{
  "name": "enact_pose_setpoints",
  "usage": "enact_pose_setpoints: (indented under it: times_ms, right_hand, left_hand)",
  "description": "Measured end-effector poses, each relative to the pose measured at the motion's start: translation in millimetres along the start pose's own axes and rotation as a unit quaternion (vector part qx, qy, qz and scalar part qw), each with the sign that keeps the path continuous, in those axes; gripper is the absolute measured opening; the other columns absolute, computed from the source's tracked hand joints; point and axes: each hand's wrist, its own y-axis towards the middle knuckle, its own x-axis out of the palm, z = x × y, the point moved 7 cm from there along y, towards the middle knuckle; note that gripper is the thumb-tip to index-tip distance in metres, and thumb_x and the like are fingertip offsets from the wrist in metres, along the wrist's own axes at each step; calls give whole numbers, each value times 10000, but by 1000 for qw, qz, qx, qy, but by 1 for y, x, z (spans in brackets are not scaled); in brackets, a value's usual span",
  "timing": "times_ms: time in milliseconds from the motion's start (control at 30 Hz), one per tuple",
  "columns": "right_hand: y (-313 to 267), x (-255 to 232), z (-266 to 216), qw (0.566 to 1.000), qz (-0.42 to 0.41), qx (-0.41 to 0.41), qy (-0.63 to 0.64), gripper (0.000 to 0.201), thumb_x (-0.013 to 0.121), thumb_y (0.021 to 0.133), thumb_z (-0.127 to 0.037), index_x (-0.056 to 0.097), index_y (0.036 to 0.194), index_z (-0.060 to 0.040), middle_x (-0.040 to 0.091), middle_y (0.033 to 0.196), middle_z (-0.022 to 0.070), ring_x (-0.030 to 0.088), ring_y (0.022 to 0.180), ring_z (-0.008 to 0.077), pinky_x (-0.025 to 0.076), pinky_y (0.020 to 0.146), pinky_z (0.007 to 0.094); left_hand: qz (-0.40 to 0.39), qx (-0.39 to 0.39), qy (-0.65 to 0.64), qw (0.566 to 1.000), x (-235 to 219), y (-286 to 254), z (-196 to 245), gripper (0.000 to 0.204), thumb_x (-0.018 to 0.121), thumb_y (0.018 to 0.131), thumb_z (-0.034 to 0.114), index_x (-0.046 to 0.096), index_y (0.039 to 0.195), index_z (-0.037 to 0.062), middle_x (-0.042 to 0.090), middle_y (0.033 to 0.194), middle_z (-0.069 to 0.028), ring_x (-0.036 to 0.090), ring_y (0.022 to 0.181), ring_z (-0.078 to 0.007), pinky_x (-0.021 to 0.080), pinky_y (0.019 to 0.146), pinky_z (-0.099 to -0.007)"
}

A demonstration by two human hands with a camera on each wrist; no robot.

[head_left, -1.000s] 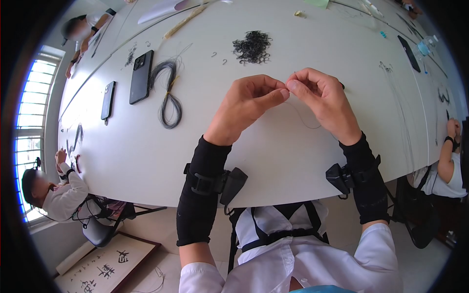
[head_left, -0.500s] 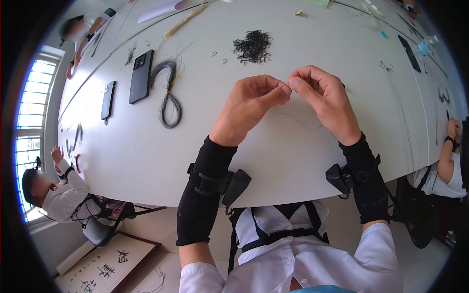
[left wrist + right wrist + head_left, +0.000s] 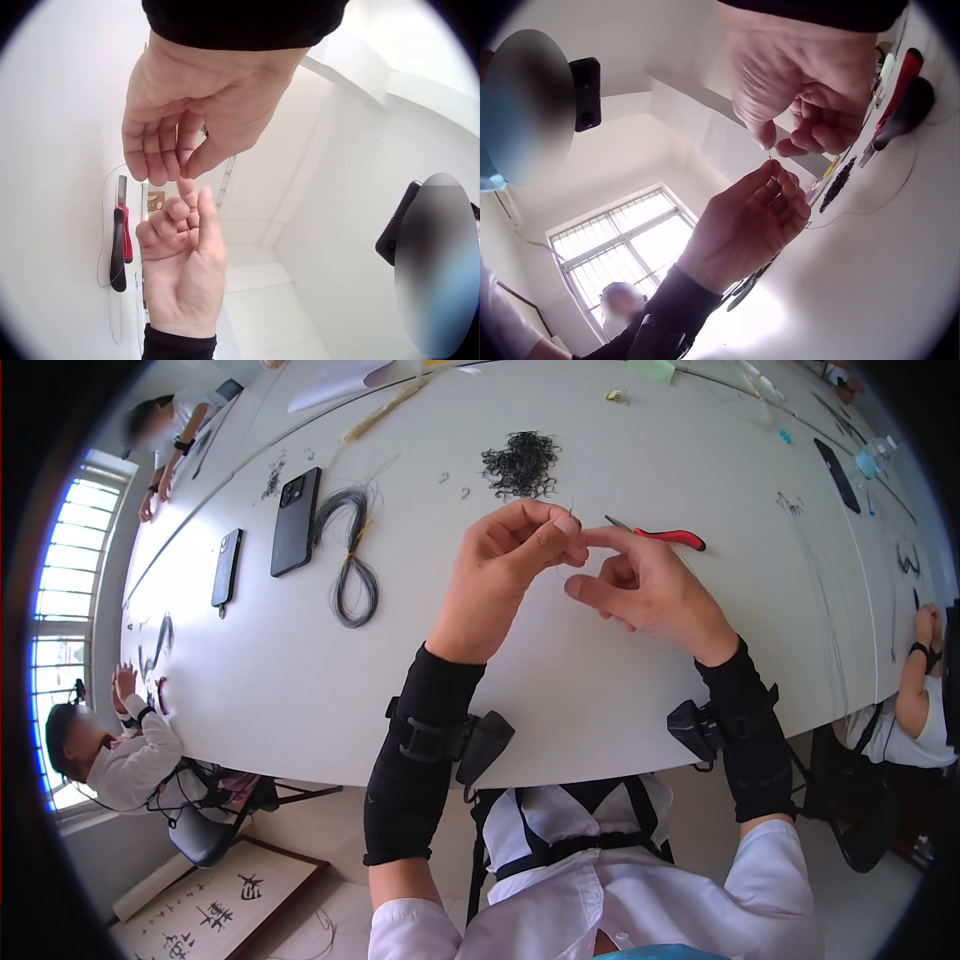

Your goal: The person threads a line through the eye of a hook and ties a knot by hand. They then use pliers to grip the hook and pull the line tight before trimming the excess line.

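Fingers of our left hand (image 3: pixel 502 560) pinch a tiny piece (image 3: pixel 771 158); our right hand's (image 3: pixel 655 588) sit parted; a slack pinch could drop it

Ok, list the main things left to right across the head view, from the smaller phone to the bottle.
Smaller phone, larger phone, tied coil of dark line, left hand, right hand, bottle.

One pliers (image 3: pixel 672 538), one tied bundle (image 3: pixel 350 559)
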Motion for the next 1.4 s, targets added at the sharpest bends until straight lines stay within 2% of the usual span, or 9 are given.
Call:
enact_pose_setpoints:
  times_ms: [100,200,233,400,600,767,967,1133,1400]
  right_hand:
    - [0,14,5,996,-82,31,-2,249,641,1023,-251,658,1052,-5,677,793,26,637,708,82,499,599,246]
    - [3,-6,1,989,35,-76,124,296,678,1002,-272,673,1053,20,728,859,61,703,796,118,556,741,258]
    - [-3,-16,-6,986,48,-94,132,263,631,1026,-251,673,1077,4,741,1006,85,711,967,163,554,907,300]
    - [-32,-70,-17,885,84,-184,418,239,565,1044,-219,664,1141,-25,714,1117,113,686,1072,212,534,1003,360]
    - [-72,-138,-25,890,183,-214,359,210,519,1071,-177,551,1218,-30,546,976,15,555,932,122,484,951,306]
    - [-86,-177,-13,893,271,-201,299,338,491,1056,-142,507,1344,34,461,852,-12,399,708,66,349,676,238]
    - [-70,-121,-11,934,223,-61,273,412,502,1027,-192,511,1365,43,437,800,-42,334,659,36,307,645,208]
    - [-45,-38,12,961,22,29,273,289,465,1006,-144,576,1233,-5,458,805,-47,398,721,46,369,674,214]
    - [-7,-49,37,978,164,-16,131,299,459,974,-133,585,1214,-8,525,849,-22,457,764,63,416,716,234]
  left_hand:
    - [-37,28,-102,994,11,-4,15,113,570,1055,143,632,1001,65,640,953,-51,638,910,-171,500,875,-328]
    - [-61,38,-110,991,6,-9,25,107,568,1053,138,633,993,78,621,952,-46,607,877,-169,482,838,-325]
    - [-44,31,-96,994,2,-12,27,96,581,1048,138,633,991,80,622,950,-40,572,832,-146,454,784,-292]
    - [1,-47,65,997,-34,-28,26,86,601,1037,140,626,980,82,626,942,-22,532,803,-79,409,740,-236]
    - [77,-92,199,973,-81,-32,33,123,633,1023,171,627,950,73,606,897,4,458,753,-62,370,718,-230]
    - [104,-109,301,941,-94,-27,44,157,658,983,196,645,945,44,614,848,17,429,722,-56,334,671,-223]
    - [87,-101,294,946,-72,-7,44,157,645,993,192,644,940,45,614,845,12,429,711,-53,336,661,-224]
    - [28,-108,263,958,-34,6,26,148,647,996,183,648,943,45,619,854,5,461,724,-53,355,677,-219]
    - [-3,-108,248,963,-17,-7,7,145,648,958,164,652,934,21,606,830,14,443,728,-67,342,666,-227]
